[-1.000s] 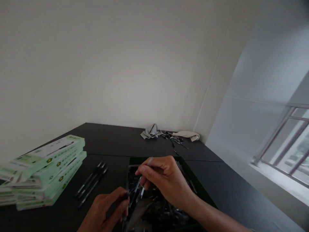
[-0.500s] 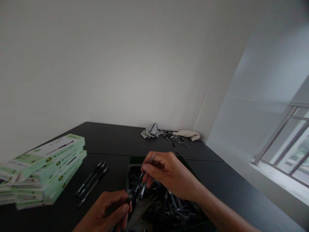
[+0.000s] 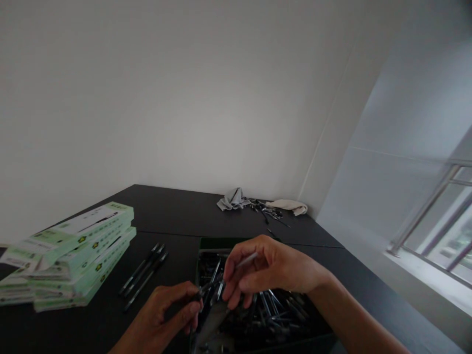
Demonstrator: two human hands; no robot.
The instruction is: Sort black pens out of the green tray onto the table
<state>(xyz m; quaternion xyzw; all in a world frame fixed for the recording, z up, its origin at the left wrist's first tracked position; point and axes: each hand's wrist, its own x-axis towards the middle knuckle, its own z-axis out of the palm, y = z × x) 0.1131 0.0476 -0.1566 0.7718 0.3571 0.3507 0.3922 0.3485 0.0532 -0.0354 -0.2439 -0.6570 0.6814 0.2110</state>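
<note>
Both hands work over a dark green box [image 3: 206, 243] filled with several black pens and pen parts. My right hand [image 3: 271, 270] is closed in a pinch round a thin pen refill whose pale end sticks up past the fingers. My left hand [image 3: 165, 319] is curled round a dark pen barrel at the box's left edge. The refill's tip meets the barrel between the two hands.
Three black pens [image 3: 143, 275] lie side by side on the black table [image 3: 177, 216] left of the box. A stack of green and white boxes [image 3: 70, 255] stands at the far left. Crumpled cloths [image 3: 232, 200] and loose pen parts [image 3: 269, 212] lie in the far corner. A barred window [image 3: 438, 231] is at the right.
My right hand has swung to the right and lowered, tilting the refill flatter toward the barrel. My left hand has stayed in place. The view has shifted slightly.
</note>
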